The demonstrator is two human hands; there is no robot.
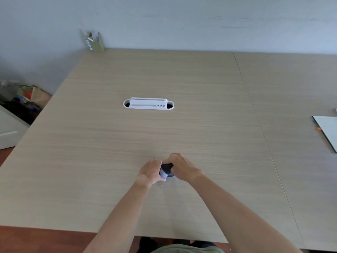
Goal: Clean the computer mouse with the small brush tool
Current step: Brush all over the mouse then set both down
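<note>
Wide pale wood-grain table (164,79) against a grey wall, white oval cable tray (148,104) at its centre. Near the front edge both hands meet over the small black computer mouse (166,169): right hand (182,167) curled round it, steadying; left hand (150,171) pinching a pale tool, likely the brush (163,175), against it. Mid-brushing, I'd say; next, short strokes along the seams

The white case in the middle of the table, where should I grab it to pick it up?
Take the case across its narrow middle, coming from above with fingers on the long front and back sides. It lies flat, long and slim, left to right on the table, so the short width probably fits a hand best.
</note>
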